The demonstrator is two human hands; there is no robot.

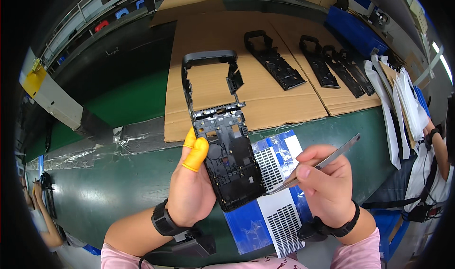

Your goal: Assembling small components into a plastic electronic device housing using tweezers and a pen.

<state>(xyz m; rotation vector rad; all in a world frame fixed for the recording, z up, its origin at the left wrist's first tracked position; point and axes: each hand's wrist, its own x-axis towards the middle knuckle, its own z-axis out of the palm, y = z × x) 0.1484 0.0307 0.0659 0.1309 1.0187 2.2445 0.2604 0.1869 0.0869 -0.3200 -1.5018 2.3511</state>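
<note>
My left hand [192,188], with yellow finger cots on its thumb and a finger, grips a black plastic device housing [232,160] by its left side. The housing is held tilted, its open frame end pointing away from me and its ribbed inside facing up. In my right hand [327,183] are metal tweezers [339,153], pinched between thumb and fingers. Their tips reach the housing's lower right edge; whether they hold anything is too small to tell. Beneath lies a white sheet of small black stickers [284,221] on a blue plastic sheet [244,226].
Several similar black housings [275,63] lie on cardboard [208,89] across the green table [118,174]. White bags and card sheets [403,103] stand at the right, beside another person's arm [438,146]. A blue bin [355,30] sits behind. Another person's arm [45,217] shows far left.
</note>
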